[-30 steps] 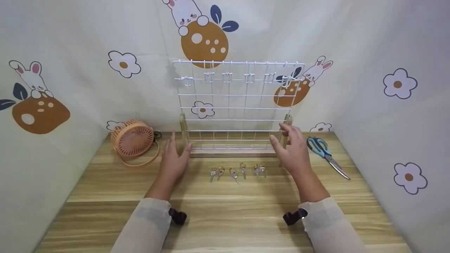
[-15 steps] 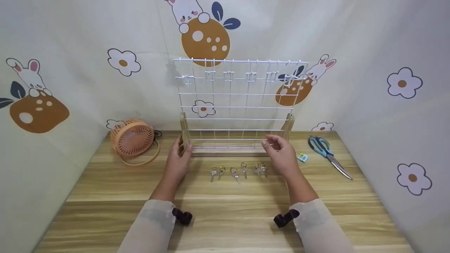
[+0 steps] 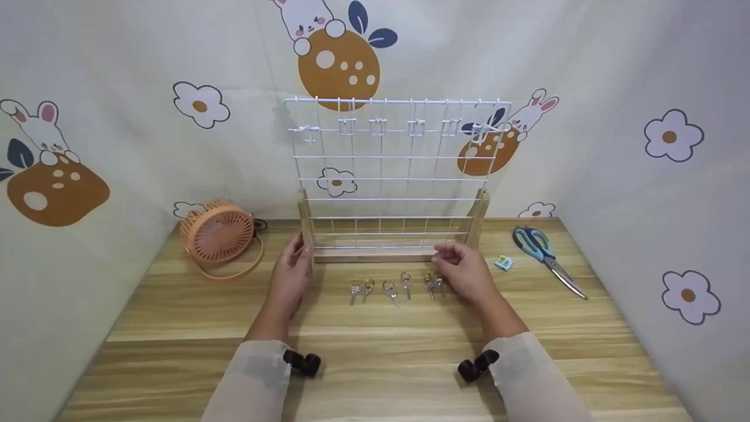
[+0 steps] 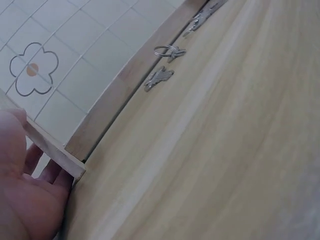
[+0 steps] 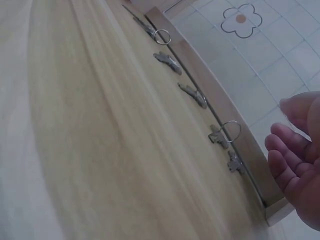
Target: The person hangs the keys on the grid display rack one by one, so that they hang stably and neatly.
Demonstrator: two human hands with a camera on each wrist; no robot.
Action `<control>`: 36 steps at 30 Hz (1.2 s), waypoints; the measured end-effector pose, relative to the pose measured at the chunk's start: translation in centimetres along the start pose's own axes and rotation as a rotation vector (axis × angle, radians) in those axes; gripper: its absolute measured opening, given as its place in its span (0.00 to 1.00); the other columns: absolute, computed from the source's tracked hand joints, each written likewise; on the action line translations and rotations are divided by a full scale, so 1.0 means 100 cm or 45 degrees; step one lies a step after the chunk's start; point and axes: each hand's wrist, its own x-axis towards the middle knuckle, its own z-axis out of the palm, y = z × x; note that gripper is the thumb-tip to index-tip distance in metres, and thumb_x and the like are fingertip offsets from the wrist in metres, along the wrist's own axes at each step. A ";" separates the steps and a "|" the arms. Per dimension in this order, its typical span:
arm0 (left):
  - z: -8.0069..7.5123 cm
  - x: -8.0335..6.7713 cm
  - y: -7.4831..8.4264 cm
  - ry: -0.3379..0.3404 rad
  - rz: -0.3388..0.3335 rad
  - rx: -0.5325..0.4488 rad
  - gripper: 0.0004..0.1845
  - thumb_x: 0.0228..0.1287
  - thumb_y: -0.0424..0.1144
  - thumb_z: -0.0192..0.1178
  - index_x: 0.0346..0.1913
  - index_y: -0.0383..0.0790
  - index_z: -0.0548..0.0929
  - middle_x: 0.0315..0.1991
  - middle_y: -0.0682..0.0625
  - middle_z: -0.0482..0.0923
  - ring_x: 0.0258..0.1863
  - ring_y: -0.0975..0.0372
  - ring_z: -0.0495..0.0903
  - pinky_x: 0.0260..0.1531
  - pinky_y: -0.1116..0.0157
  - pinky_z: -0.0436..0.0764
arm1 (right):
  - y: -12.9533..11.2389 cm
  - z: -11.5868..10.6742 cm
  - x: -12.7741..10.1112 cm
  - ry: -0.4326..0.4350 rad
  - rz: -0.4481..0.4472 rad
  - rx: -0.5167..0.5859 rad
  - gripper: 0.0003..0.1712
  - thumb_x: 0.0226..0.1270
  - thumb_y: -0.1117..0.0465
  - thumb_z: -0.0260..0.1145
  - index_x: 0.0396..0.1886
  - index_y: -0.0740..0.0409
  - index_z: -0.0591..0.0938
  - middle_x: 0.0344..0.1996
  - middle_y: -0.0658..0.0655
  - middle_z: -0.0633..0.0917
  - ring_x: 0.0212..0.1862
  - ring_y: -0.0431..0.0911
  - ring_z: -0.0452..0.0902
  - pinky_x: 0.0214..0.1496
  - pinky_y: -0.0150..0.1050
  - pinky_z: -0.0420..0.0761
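Note:
A white wire grid rack (image 3: 398, 157) stands upright in a wooden stand (image 3: 375, 258), with several white hooks (image 3: 416, 126) along its upper part. My left hand (image 3: 290, 271) holds the lower end of the stand's left leg (image 4: 52, 150), thumb on one side and fingers on the other. In front of the stand's right end my right hand (image 3: 466, 269) is held with its fingers loosely curled and nothing between them. Several keys with rings (image 3: 390, 291) lie in a row on the table before the stand. The rightmost keys (image 5: 235, 162) are close to my right hand.
At the back left of the wooden table (image 3: 381, 363) is an orange fan (image 3: 222, 234). Blue-handled scissors (image 3: 548, 258) lie at the right, beside a small light-blue item (image 3: 503, 263). A patterned cloth wall (image 3: 246, 158) closes off the back and sides.
My left hand has closed onto the left leg of the stand. My right hand has moved left and down from the right leg, uncovering the small light-blue item. The keys stay put.

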 end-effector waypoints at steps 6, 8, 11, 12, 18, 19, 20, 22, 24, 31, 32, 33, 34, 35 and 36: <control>-0.006 -0.006 -0.001 -0.016 -0.046 -0.034 0.30 0.86 0.46 0.53 0.84 0.53 0.63 0.83 0.46 0.64 0.82 0.51 0.65 0.77 0.51 0.73 | 0.009 0.002 -0.002 -0.117 0.046 -0.118 0.16 0.69 0.68 0.75 0.55 0.61 0.88 0.49 0.60 0.91 0.52 0.49 0.87 0.58 0.43 0.88; -0.007 -0.008 -0.001 -0.019 -0.057 -0.020 0.30 0.86 0.47 0.53 0.84 0.54 0.63 0.84 0.47 0.63 0.82 0.53 0.66 0.75 0.53 0.74 | 0.011 0.002 -0.002 -0.149 0.058 -0.171 0.15 0.69 0.68 0.74 0.54 0.61 0.88 0.48 0.59 0.91 0.51 0.49 0.87 0.58 0.45 0.88; -0.008 -0.007 -0.002 -0.021 -0.075 -0.012 0.29 0.86 0.47 0.53 0.84 0.55 0.64 0.83 0.49 0.64 0.80 0.54 0.67 0.73 0.55 0.76 | 0.013 0.003 -0.003 -0.176 0.051 -0.230 0.14 0.68 0.69 0.74 0.53 0.61 0.88 0.46 0.59 0.91 0.50 0.49 0.86 0.57 0.46 0.87; -0.008 -0.006 -0.002 -0.024 -0.074 -0.017 0.29 0.86 0.47 0.53 0.84 0.55 0.64 0.83 0.49 0.64 0.80 0.55 0.67 0.73 0.55 0.76 | 0.013 0.003 -0.003 -0.179 0.045 -0.246 0.14 0.68 0.69 0.74 0.52 0.62 0.88 0.45 0.59 0.91 0.49 0.49 0.86 0.57 0.46 0.87; -0.009 -0.004 -0.003 -0.029 -0.058 -0.053 0.29 0.87 0.46 0.53 0.84 0.53 0.65 0.84 0.47 0.63 0.81 0.53 0.66 0.77 0.53 0.73 | 0.011 0.002 -0.003 -0.182 0.044 -0.296 0.11 0.67 0.69 0.75 0.48 0.61 0.89 0.43 0.58 0.91 0.47 0.48 0.85 0.53 0.44 0.87; -0.009 -0.004 -0.004 -0.030 -0.058 -0.052 0.29 0.87 0.45 0.52 0.84 0.52 0.65 0.84 0.47 0.63 0.82 0.53 0.65 0.78 0.53 0.72 | 0.011 0.002 -0.003 -0.179 0.049 -0.304 0.11 0.67 0.69 0.74 0.48 0.60 0.89 0.43 0.58 0.91 0.47 0.47 0.85 0.53 0.42 0.87; -0.009 -0.004 -0.003 -0.030 -0.062 -0.047 0.29 0.87 0.45 0.52 0.84 0.52 0.65 0.84 0.47 0.63 0.82 0.52 0.65 0.79 0.52 0.71 | 0.011 0.001 -0.004 -0.177 0.048 -0.307 0.11 0.67 0.70 0.74 0.49 0.61 0.89 0.44 0.58 0.91 0.47 0.48 0.86 0.52 0.42 0.88; -0.008 -0.005 -0.003 -0.033 -0.065 -0.044 0.29 0.87 0.45 0.52 0.84 0.51 0.64 0.84 0.46 0.63 0.83 0.51 0.64 0.80 0.50 0.70 | 0.011 0.000 -0.004 -0.161 0.040 -0.316 0.12 0.66 0.71 0.73 0.49 0.62 0.89 0.44 0.59 0.91 0.47 0.48 0.86 0.52 0.42 0.88; -0.008 -0.005 -0.003 -0.034 -0.066 -0.042 0.29 0.87 0.45 0.52 0.84 0.50 0.63 0.84 0.45 0.63 0.83 0.51 0.63 0.80 0.49 0.69 | 0.009 -0.002 -0.004 -0.145 0.020 -0.333 0.13 0.65 0.73 0.73 0.49 0.63 0.89 0.43 0.59 0.91 0.46 0.49 0.86 0.52 0.42 0.87; -0.008 -0.003 -0.003 -0.036 -0.061 -0.061 0.30 0.87 0.44 0.51 0.85 0.47 0.61 0.84 0.44 0.62 0.84 0.50 0.62 0.81 0.49 0.68 | 0.005 -0.004 -0.004 -0.112 -0.013 -0.425 0.13 0.61 0.73 0.74 0.46 0.65 0.89 0.40 0.60 0.92 0.44 0.50 0.88 0.50 0.46 0.89; -0.008 -0.002 -0.003 -0.035 -0.068 -0.063 0.30 0.87 0.44 0.52 0.85 0.48 0.61 0.84 0.45 0.62 0.84 0.50 0.62 0.81 0.49 0.68 | 0.004 -0.004 -0.004 -0.107 -0.005 -0.432 0.12 0.61 0.72 0.74 0.46 0.65 0.90 0.40 0.60 0.92 0.44 0.50 0.88 0.50 0.46 0.89; -0.008 -0.002 -0.003 -0.034 -0.074 -0.064 0.30 0.87 0.44 0.52 0.85 0.48 0.61 0.84 0.45 0.62 0.84 0.50 0.62 0.81 0.50 0.68 | 0.004 -0.004 -0.004 -0.102 -0.002 -0.438 0.12 0.62 0.72 0.73 0.46 0.65 0.90 0.40 0.60 0.92 0.44 0.49 0.88 0.50 0.46 0.89; -0.008 -0.002 -0.003 -0.036 -0.076 -0.068 0.30 0.87 0.44 0.52 0.85 0.47 0.61 0.84 0.44 0.62 0.84 0.50 0.62 0.82 0.49 0.68 | 0.003 -0.005 -0.004 -0.095 0.008 -0.437 0.12 0.62 0.72 0.73 0.46 0.64 0.90 0.40 0.60 0.92 0.44 0.49 0.88 0.50 0.45 0.89; -0.008 -0.002 -0.003 -0.036 -0.079 -0.071 0.30 0.87 0.43 0.52 0.85 0.47 0.61 0.84 0.44 0.62 0.84 0.50 0.62 0.82 0.49 0.68 | 0.003 -0.006 -0.004 -0.087 0.015 -0.437 0.11 0.64 0.72 0.72 0.46 0.64 0.90 0.40 0.59 0.92 0.44 0.49 0.88 0.50 0.45 0.89; -0.008 -0.002 -0.003 -0.035 -0.083 -0.072 0.30 0.87 0.43 0.52 0.85 0.48 0.62 0.84 0.44 0.62 0.84 0.50 0.62 0.81 0.49 0.68 | 0.002 -0.007 -0.003 -0.079 0.026 -0.429 0.11 0.65 0.71 0.72 0.47 0.63 0.90 0.40 0.59 0.92 0.44 0.49 0.88 0.50 0.44 0.89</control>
